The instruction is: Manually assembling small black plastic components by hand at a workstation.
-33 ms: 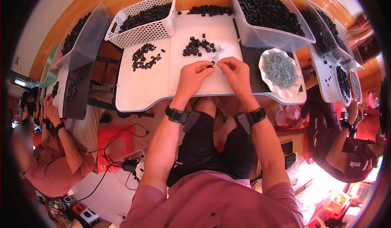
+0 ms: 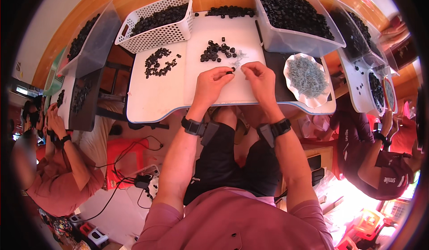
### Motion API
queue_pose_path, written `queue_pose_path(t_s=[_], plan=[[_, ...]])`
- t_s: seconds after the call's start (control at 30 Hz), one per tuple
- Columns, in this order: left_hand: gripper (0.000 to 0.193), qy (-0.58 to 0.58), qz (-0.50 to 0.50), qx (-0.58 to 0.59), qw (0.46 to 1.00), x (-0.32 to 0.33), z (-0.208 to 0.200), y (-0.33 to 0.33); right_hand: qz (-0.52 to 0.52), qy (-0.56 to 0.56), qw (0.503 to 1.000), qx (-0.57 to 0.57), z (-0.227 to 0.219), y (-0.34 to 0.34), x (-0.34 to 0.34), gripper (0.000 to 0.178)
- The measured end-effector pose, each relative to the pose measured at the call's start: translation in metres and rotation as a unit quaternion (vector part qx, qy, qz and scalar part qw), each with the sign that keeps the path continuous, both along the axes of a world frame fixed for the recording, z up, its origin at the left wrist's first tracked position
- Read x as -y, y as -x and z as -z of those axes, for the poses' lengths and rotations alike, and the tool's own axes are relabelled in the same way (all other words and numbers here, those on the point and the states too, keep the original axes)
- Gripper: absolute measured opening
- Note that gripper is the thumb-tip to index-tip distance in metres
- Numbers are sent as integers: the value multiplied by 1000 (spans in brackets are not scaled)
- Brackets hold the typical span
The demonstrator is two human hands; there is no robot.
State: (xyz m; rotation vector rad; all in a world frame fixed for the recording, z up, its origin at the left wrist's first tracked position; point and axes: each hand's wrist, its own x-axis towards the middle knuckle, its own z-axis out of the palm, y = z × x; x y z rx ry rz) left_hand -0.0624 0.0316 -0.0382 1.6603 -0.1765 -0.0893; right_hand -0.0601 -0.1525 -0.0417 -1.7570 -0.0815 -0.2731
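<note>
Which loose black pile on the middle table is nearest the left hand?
The middle pile, just beyond the left hand; the left pile and back pile lie farther away.

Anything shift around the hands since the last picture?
The right hand moved slightly right, widening its gap from the left hand, which holds a small black part as before. No grasp or release shows. The white basket and scalloped plate stayed put.

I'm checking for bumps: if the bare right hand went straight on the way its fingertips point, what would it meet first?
Probably the small black piece at the fingertips of the bare left hand, or those fingertips themselves; depth is unclear in this view.
</note>
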Motion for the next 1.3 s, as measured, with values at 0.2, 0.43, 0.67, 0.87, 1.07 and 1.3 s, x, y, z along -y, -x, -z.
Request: queue_pose_path(t_s=[0.2, 0.43, 0.67, 0.87, 1.07, 1.3], plan=[[23, 24, -25, 5, 999, 3, 0, -3, 76, 71, 993, 60, 3, -6, -3, 14], [27, 98, -96, 21, 990, -10, -3, -6, 17, 224, 972, 65, -9, -9, -14, 30], [29, -116, -212, 223, 944, -60, -91, -66, 30, 219, 973, 58, -5, 2, -6, 25], [39, -281, -249, 331, 866, -81, -132, -112, 51, 178, 979, 86, 2, -3, -3, 19], [36, -289, -15, 200, 936, -29, -48, -53, 80, 177, 977, 91, 6, -14, -12, 15], [35, -323, -14, 227, 919, -2, -6, -37, 56, 199, 977, 57, -2, -10, -10, 17]])
